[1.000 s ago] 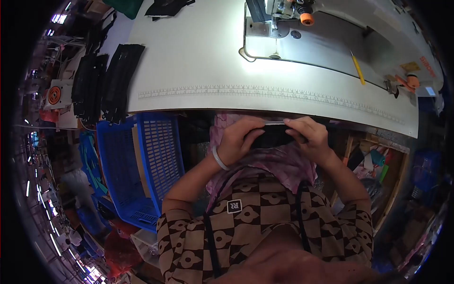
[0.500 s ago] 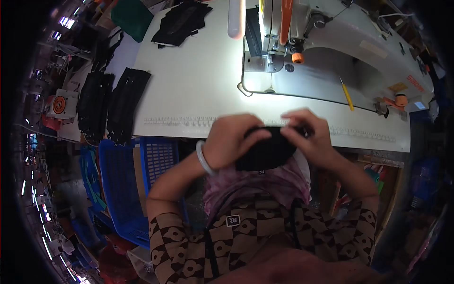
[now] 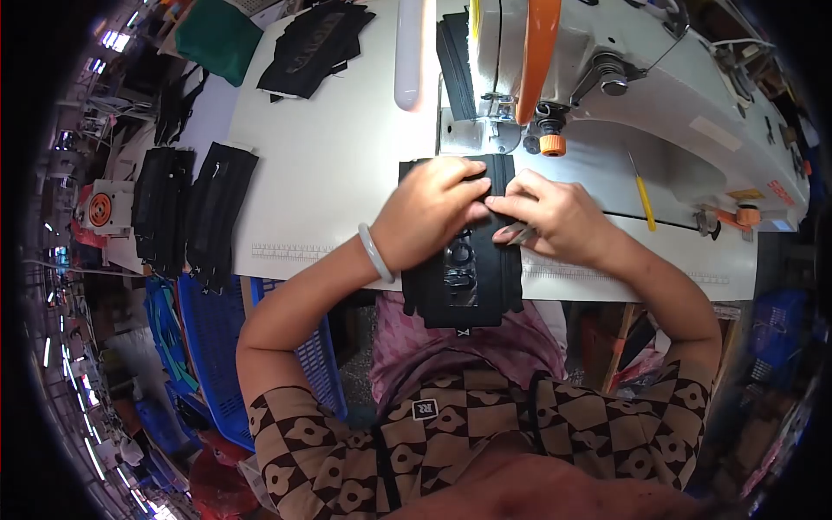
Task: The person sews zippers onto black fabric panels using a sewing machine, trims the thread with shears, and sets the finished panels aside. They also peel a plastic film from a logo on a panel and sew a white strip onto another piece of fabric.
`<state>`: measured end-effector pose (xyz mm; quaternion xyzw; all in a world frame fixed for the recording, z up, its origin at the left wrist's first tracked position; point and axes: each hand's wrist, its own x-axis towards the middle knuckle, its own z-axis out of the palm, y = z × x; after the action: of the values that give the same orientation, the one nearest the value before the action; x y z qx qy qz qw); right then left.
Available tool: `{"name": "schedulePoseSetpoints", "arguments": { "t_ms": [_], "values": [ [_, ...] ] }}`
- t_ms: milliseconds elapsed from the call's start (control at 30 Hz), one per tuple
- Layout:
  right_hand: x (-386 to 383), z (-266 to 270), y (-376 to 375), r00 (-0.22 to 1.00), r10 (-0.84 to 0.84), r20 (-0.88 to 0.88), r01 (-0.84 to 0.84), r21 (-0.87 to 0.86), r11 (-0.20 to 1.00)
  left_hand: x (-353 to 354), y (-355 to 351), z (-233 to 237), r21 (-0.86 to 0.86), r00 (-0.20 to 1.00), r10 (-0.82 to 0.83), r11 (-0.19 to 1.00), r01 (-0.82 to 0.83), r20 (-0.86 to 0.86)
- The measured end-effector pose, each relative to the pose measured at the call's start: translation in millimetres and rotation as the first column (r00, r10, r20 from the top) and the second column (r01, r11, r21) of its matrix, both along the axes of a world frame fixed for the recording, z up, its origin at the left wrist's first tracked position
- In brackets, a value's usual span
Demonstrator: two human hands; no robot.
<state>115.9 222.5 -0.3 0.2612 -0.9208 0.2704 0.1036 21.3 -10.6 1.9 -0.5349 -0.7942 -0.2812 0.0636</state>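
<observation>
A black fabric panel (image 3: 425, 290) with glossy raised lettering down its middle lies flat, its top on the sewing table and its lower end over my lap. My left hand (image 3: 438, 204) is closed on its upper part, fingertips at the seam strip. With thumb and forefinger together, my right hand (image 3: 550, 212) pinches the panel's right side beside the left fingertips. A small grey metal tool (image 3: 520, 232) sticks out from under the right fingers. Just beyond the panel's top edge is the sewing machine's presser foot (image 3: 503, 130).
The sewing machine (image 3: 693, 113) fills the upper right, and a yellow-handled awl (image 3: 645, 201) lies by its bed. Black fabric pieces (image 3: 316, 50) are stacked at the back left, with more black strips (image 3: 219, 208) at the left edge. A blue basket (image 3: 212, 347) stands below.
The panel, earlier folded or tilted near my lap, now lies flat with its lettering showing. Both hands have moved forward toward the needle and closer together.
</observation>
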Motion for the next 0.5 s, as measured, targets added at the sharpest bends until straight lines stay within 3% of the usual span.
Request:
{"name": "schedulePoseSetpoints", "arguments": {
  "t_ms": [100, 200, 500],
  "values": [
    [-12, 0, 11, 0.997, 0.011, 0.072, -0.003, -0.114, 0.993, 4, -1, -10, 0.001, 0.991, -0.106, 0.994, 0.107, 0.085],
    [-19, -1, 16, 0.992, -0.009, -0.126, 0.031, 0.174, 0.984, 1, 0, -8, -0.045, 0.99, -0.114, 0.992, 0.118, 0.089],
    [-28, 1, 24, 0.991, -0.112, -0.079, 0.132, 0.333, 0.934, -18, 11, -8, -0.053, 0.991, -0.102, 0.993, 0.106, 0.089]
  ]
}}
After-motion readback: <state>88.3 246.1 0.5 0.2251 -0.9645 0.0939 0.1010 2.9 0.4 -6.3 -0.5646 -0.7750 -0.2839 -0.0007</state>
